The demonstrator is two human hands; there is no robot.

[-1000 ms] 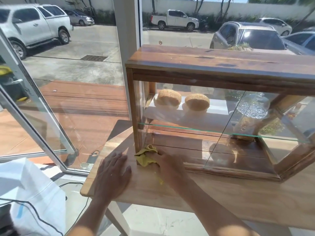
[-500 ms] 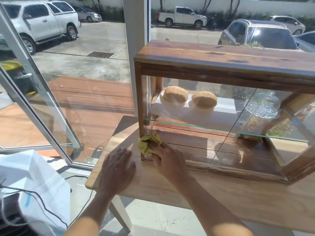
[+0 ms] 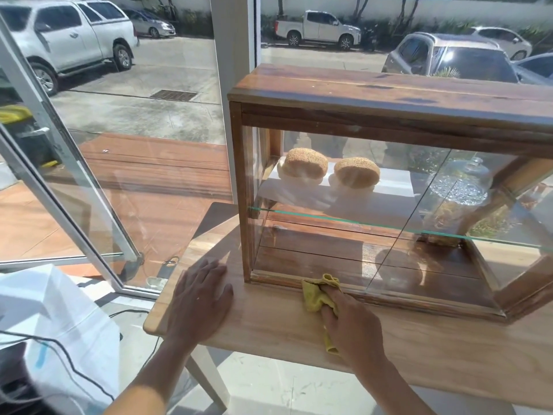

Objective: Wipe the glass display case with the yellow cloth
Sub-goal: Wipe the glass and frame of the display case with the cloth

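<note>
Right hand (image 3: 353, 324) clamps the yellow cloth (image 3: 317, 295) against the glass display case (image 3: 389, 115) bottom rail, six o'clock; left hand (image 3: 200, 304) flat, spread, on the wooden table (image 3: 449, 348). Hard pushing could shift the case.

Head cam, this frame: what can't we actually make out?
- Case: right end cut off by the frame edge.
- Cloth: mostly under the right hand; which part touches the glass is hidden.
- Jar: contents blurred by glare and reflections.
- Left hand: palm down on the table; anything under it is hidden.
- Smudges on the glass: cannot tell from reflections.
</note>
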